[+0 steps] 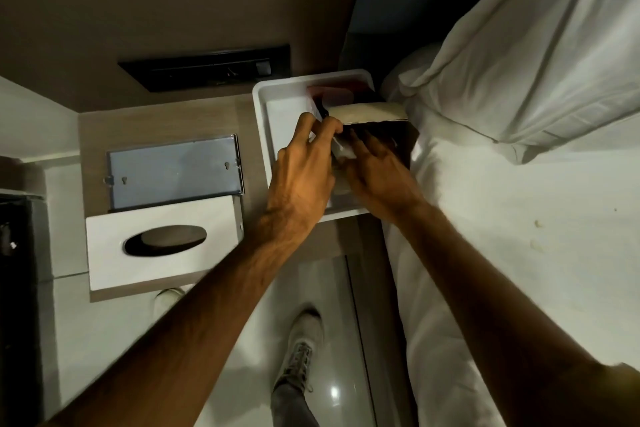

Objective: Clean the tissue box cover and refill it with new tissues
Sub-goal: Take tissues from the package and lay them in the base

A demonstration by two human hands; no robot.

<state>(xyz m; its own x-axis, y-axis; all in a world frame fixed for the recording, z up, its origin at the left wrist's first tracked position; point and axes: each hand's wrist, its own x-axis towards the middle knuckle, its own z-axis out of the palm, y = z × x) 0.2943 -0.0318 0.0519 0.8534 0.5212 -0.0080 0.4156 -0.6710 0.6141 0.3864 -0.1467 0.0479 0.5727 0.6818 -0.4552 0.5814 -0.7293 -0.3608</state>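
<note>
**Both hands working at a tissue pack in the tray**

Reaching into the white tray (260, 121) at upper centre of the frame. Left hand (303, 166) pinching the edge of the tissue pack (367, 113) between curled fingers. Right hand (379, 172) lying just beside it, fingers spread fairly wide over the dark wrapper, grip not clear. Sitting empty at lower left on the wooden nightstand (249, 135): the white tissue box cover (104, 253), oval slot facing up. Lying just behind it, touching: its shiny base plate (173, 172). Filling the right side: white bed (502, 236) and pillow (536, 62).
</note>
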